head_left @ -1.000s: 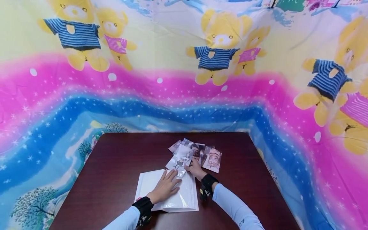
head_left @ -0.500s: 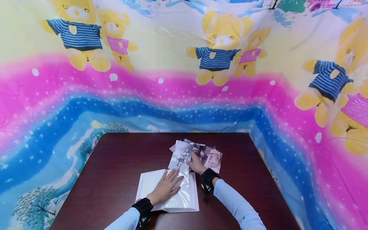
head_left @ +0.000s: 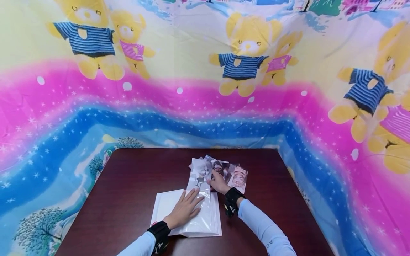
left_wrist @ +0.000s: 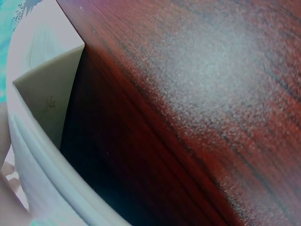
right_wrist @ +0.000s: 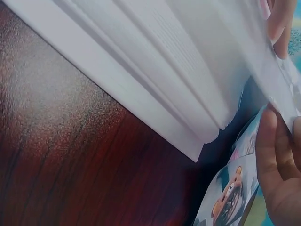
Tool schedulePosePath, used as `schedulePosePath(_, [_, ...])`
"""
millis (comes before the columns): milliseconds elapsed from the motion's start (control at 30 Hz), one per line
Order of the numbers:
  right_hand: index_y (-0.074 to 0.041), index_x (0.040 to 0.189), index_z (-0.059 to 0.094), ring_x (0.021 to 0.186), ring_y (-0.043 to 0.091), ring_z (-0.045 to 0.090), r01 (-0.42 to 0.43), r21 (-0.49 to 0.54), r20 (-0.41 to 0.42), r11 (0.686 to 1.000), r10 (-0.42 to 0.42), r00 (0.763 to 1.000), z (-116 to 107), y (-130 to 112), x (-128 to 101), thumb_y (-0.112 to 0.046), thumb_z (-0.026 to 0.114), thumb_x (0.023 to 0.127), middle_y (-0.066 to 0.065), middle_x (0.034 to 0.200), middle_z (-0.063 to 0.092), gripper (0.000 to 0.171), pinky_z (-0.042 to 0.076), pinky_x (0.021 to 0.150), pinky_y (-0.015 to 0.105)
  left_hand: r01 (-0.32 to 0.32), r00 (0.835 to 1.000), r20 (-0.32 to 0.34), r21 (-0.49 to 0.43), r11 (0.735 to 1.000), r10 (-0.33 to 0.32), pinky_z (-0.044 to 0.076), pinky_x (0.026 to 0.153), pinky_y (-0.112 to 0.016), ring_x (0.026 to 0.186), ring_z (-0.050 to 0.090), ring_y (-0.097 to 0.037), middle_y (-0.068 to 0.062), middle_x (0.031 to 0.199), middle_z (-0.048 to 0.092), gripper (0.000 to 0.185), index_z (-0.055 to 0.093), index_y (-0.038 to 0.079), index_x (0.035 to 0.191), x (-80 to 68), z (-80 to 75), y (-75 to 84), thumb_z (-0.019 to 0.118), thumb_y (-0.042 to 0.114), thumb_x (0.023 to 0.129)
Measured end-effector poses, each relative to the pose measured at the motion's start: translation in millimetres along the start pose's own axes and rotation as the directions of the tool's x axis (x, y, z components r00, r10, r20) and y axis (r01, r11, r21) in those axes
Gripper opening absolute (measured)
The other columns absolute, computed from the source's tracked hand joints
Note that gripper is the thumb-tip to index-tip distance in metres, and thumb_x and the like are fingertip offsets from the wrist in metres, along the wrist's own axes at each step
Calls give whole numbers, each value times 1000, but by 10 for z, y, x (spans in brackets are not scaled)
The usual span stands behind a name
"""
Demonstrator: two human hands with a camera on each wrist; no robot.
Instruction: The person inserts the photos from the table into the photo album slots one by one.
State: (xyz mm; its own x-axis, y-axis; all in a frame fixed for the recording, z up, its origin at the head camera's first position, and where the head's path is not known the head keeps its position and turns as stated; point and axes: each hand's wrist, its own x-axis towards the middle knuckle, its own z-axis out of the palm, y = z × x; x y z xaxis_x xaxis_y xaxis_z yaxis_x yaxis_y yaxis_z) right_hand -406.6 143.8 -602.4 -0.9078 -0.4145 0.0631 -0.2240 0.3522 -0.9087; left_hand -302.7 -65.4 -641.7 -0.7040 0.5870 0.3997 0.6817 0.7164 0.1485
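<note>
head risk: we judge the glossy black-and-white photo print (head_left: 199,174) could buckle or jam at the mouth of the clear plastic sleeve of the white photo album (head_left: 187,213); the print stands tilted with its lower end at the sleeve's far edge, so a skewed push would crease it.
head risk 2: the loose pile of colour photo prints (head_left: 233,174) touches the right hand; we think a wrist sweep could scatter it toward the desk's far edge.
head left hand (head_left: 185,209): flat, fingers straight and spread, pressing the album page; grips nothing.
head right hand (head_left: 218,184): fingers curled, pinching the black-and-white print by its right edge.
head place: album open near the front edge of the dark red wooden desk (head_left: 134,185), about mid-width; print just beyond its far edge, pile beside it to the right.
left wrist: only the album's white stacked page edges (left_wrist: 42,160) and the desk grain (left_wrist: 211,94); we cannot tell the hand's state from this view.
right wrist: thick white album pages (right_wrist: 155,84) fanned over the desk; fingers (right_wrist: 277,160) curled at the print's edge, a bear-picture print (right_wrist: 228,195) below.
print look: thin, shiny, flexible, slightly bowed.
</note>
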Motion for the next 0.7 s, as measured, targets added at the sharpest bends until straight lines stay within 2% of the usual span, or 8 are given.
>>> schedulePosePath(67, [16,142,33,63,39,64,27,11,-3,1000,-27,1000,-15,-14,-2,7,56,95,27,93,60,52,57,58,49,-10,1000,-17,-3,1000,10,29,106,-64,136,40,-41,-24,148,43,44,56,10,138,-2,-2,1,60,27,98])
schedulePosePath(133, [18,141,32,63,42,63,30,26,4,999,-30,1000,-27,-25,-8,7,57,95,22,89,60,53,57,59,50,-14,1000,-24,-6,1000,14,30,105,-65,135,41,-41,-25,147,44,43,56,10,138,-3,-8,5,60,27,98])
schedulePosePath(267, [15,147,26,59,38,63,-7,22,9,1000,7,1000,-41,-20,-9,9,57,94,17,87,60,61,57,58,49,-6,1000,1,-22,1000,6,29,106,-64,136,40,-41,-25,148,43,43,55,10,139,-8,-9,18,58,27,99])
schedulePosePath(333, [13,148,26,58,39,62,-27,15,10,1000,27,1000,-38,-23,-6,9,56,94,21,88,61,61,57,58,49,4,1000,14,-26,1000,-4,28,107,-64,137,40,-40,-24,149,42,43,56,11,139,-7,-24,30,59,27,99])
schedulePosePath(400, [11,149,26,58,39,62,-35,-2,32,999,35,999,-30,-23,-11,9,55,95,28,97,62,61,57,58,48,10,1000,23,-26,1000,-10,28,107,-64,136,40,-40,-24,149,43,44,56,11,139,-7,-43,42,60,27,98])
schedulePosePath(533, [12,151,18,61,41,60,-44,-21,105,999,46,993,-7,-38,-26,7,51,98,40,132,47,63,55,59,49,15,1000,25,-8,1000,-15,29,107,-64,135,41,-41,-23,147,44,43,55,11,139,-10,-55,39,59,27,99])
schedulePosePath(633, [12,152,15,61,44,60,-53,-13,98,999,54,994,2,-61,-34,8,51,98,43,124,49,65,55,61,52,24,999,39,-14,1000,-24,27,108,-63,137,38,-41,-23,149,42,43,54,11,141,-10,-50,26,56,28,101])
schedulePosePath(700, [11,152,15,61,46,60,-53,3,77,999,53,996,-3,-82,-33,9,52,97,40,109,57,66,55,61,54,37,998,56,-25,999,-35,25,110,-63,139,36,-40,-23,151,39,44,53,11,142,-10,-49,19,55,28,101])
